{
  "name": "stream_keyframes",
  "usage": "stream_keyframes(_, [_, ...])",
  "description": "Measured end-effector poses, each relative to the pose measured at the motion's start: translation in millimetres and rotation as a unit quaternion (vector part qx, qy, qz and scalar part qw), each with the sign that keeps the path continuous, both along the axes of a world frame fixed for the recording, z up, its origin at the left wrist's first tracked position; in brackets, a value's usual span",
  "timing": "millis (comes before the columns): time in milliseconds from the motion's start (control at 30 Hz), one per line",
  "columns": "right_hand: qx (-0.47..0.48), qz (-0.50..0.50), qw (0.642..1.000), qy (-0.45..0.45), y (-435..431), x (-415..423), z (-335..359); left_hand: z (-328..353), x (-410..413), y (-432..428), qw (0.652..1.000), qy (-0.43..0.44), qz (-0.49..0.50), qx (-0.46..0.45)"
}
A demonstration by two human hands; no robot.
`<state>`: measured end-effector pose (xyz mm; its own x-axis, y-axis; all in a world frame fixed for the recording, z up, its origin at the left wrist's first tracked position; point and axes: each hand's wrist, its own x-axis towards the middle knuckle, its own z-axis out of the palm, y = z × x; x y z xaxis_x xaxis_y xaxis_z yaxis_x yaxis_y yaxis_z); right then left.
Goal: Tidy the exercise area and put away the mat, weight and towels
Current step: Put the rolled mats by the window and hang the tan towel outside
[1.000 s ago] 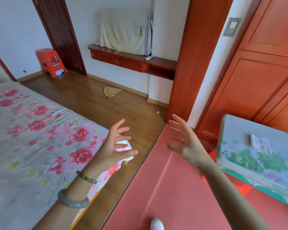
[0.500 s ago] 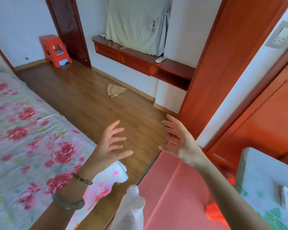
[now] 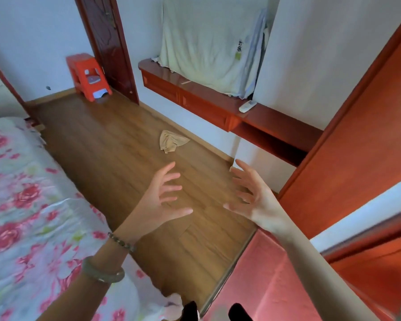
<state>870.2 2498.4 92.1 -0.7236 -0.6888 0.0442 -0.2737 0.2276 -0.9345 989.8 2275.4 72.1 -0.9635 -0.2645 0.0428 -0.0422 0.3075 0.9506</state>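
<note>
Nearest, one red mat (image 3: pixel 259 281) at the lower right, its long edge running diagonally along the wooden floor (image 3: pixel 116 144). One flowered bedspread (image 3: pixel 21 216) lies to the left. Two bare hands hang over the floor: left hand (image 3: pixel 159 201) and right hand (image 3: pixel 256 200), palms facing each other, fingers spread wide, gripping nothing. Two bracelets (image 3: pixel 103 271) circle the left wrist. Beyond, one beige towel (image 3: pixel 171 141) lies crumpled on the floor near the wall, its pointed corner toward the right. Farthest, one red stool (image 3: pixel 87 76) and one shelf (image 3: pixel 208 100).
</note>
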Motion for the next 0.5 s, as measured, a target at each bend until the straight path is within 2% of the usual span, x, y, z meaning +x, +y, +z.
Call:
stream_keyframes(233, [0.004,0.027,0.999,-0.016,-74.3,-113.3,1.7,-0.1,-101.0,-69.3,1.000,-0.001,0.021,0.003])
stream_keyframes(500, [0.014,0.072,0.997,-0.031,-182.2,-271.4,-6.6,-9.7,-232.9,-146.1,0.995,0.006,0.095,0.012])
